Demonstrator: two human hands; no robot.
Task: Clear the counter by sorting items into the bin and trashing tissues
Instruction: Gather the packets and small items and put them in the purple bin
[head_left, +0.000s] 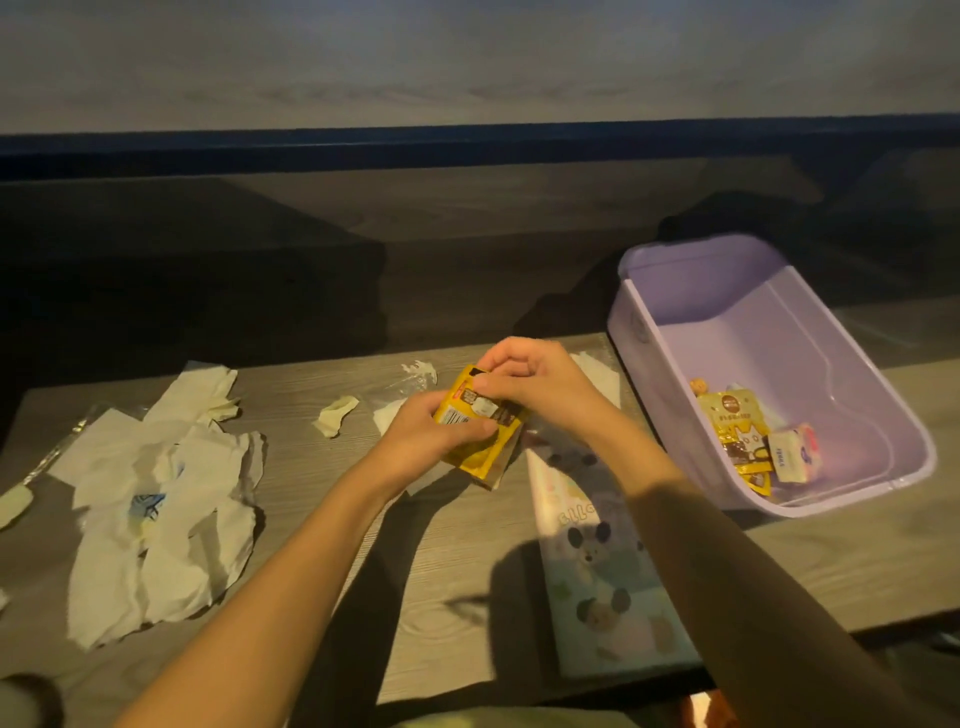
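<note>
Dim wood counter (441, 561), dark wall behind. Left hand (426, 436) and right hand (530, 379) both clasp one yellow packet (470, 452), held just above counter; likely light, crinkly, slippery, so pinch edges. Bin (769, 332) right of grip, several packets inside. Tissues (156, 509) left: one heap, two scraps nearer.

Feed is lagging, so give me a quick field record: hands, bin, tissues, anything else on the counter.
left hand: grips yellow packet from below
right hand: pinches the packet's top edge
purple bin: right of the hands, several packets inside
tissues: crumpled pile on the counter, left side
small tissue scrap: loose, between pile and hands
cartoon pouch: flat under the right forearm
</note>
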